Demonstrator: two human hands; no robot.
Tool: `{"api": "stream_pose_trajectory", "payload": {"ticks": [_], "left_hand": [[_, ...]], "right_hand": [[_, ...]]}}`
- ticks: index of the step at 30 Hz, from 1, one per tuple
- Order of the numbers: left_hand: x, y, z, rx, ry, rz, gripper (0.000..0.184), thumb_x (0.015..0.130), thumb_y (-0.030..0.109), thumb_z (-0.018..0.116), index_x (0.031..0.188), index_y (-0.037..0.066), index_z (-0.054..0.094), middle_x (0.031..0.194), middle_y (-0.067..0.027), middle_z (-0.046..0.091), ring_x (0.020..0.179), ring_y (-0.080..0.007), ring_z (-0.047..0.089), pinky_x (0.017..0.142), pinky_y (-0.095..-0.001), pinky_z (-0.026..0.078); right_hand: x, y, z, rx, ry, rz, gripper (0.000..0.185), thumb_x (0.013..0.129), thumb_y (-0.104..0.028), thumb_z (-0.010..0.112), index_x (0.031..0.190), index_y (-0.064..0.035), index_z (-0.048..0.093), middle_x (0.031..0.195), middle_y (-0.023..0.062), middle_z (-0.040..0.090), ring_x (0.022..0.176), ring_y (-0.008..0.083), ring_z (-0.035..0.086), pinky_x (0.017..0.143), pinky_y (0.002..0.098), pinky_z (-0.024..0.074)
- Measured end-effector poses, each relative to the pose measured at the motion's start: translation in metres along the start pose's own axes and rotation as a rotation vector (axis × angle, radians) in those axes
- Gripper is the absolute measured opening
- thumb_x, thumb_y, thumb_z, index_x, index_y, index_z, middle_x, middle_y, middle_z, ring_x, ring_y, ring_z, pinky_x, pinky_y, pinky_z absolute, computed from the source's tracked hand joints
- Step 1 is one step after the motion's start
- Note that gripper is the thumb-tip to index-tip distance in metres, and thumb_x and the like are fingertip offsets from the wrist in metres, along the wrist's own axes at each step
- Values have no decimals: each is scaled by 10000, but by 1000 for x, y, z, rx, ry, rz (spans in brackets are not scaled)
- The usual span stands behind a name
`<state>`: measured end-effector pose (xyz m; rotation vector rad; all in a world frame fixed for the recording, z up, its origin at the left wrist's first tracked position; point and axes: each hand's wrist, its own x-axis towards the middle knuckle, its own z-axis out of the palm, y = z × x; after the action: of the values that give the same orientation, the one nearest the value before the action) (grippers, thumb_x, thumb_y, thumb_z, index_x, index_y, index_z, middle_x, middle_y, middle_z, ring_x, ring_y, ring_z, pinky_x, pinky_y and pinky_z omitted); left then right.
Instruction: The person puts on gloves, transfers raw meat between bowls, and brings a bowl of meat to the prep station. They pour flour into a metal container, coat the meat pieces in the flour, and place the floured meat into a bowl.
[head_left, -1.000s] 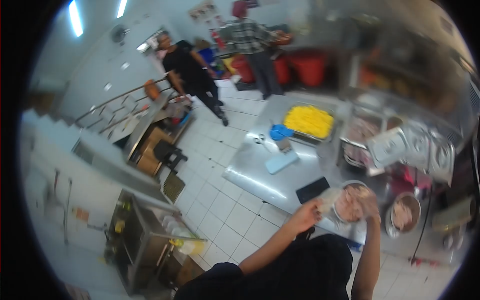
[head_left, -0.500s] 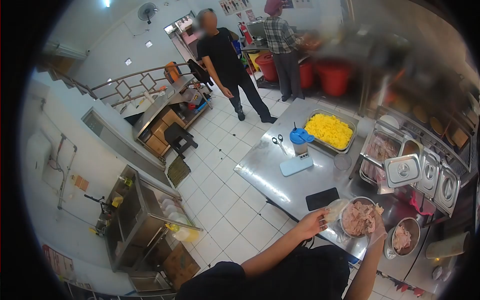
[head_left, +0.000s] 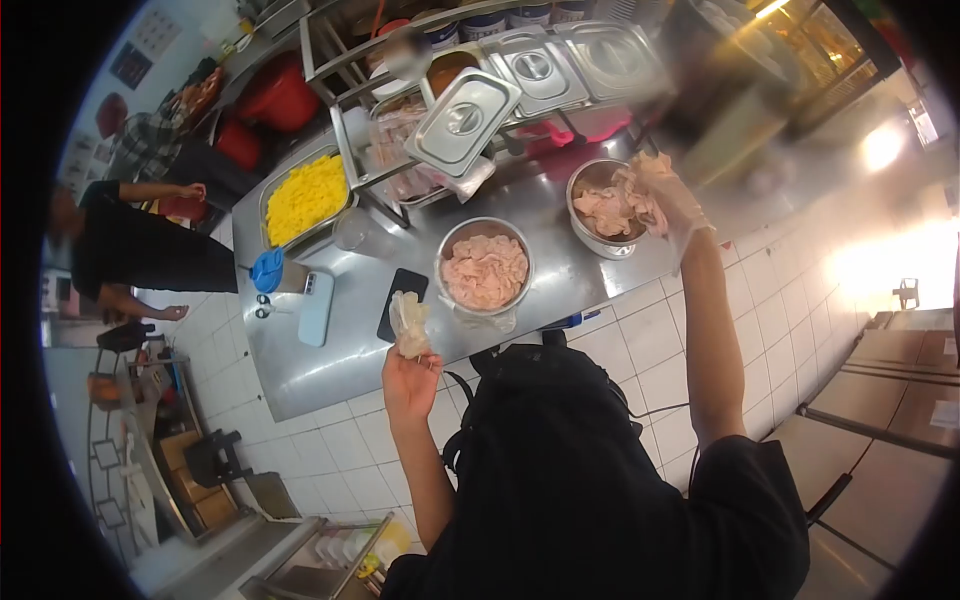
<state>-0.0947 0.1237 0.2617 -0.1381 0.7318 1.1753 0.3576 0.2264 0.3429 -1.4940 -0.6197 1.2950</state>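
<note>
My left hand [head_left: 412, 378], bare, pinches a bunch of crumpled clear plastic [head_left: 410, 325] near the table's front edge, beside a black phone [head_left: 390, 312]. My right hand [head_left: 672, 195], in a loose clear plastic glove, is at the right rim of a metal pot [head_left: 603, 245]. Its fingers are closed on pale pink raw meat [head_left: 648, 205], though the glove and meat partly hide them. More raw meat [head_left: 603, 212] lies in that pot. Between my hands stands a metal bowl [head_left: 441, 285] filled with raw meat pieces [head_left: 485, 270]; neither hand touches it.
Left on the steel table [head_left: 275, 365] are a tray of yellow food [head_left: 305, 200], a blue-lidded bottle [head_left: 285, 273], a light blue phone [head_left: 316, 308] and scissors [head_left: 264, 305]. A rack with metal lids [head_left: 463, 120] runs along the back. Two people stand at left.
My view has swung right. My right hand has moved from the meat bowl to the pot on its right. My left hand, with the plastic, has drawn away left from the bowl.
</note>
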Motion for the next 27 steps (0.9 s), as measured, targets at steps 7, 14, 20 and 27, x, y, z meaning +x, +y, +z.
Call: {"api": "stream_pose_trajectory", "payload": {"ticks": [7,14,20,27], "left_hand": [[7,-7,31,108,50,1,228,948,199,585,1137,73,560,1002,-49,602,828,-166,556,736,-337,446],[16,-10,45,151,31,-41,211,937,189,598,1110,72,570,1007,-51,604,841,-167,549,735,-336,439],[20,-8,52,189,2,-33,201,936,180,592,1102,69,572,1009,-52,603,841,-168,549,730,-338,441],[14,-6,51,172,-10,-8,197,942,188,587,1093,64,570,1005,-67,598,851,-176,555,736,-342,452]], "right_hand": [[49,6,3,-1122,41,-175,461,826,-384,609,1172,-80,613,1115,170,673,1069,324,640,936,382,488],[76,-10,-2,-1517,-136,-30,353,850,-283,571,1167,-170,678,1114,155,689,1037,332,657,898,406,506],[29,-65,0,-1455,-183,-196,279,871,-256,591,1054,-100,731,1141,185,676,994,338,676,879,413,525],[40,-32,-10,-1605,-93,-333,293,911,-240,515,999,-39,709,1050,201,686,939,388,663,854,438,517]]}}
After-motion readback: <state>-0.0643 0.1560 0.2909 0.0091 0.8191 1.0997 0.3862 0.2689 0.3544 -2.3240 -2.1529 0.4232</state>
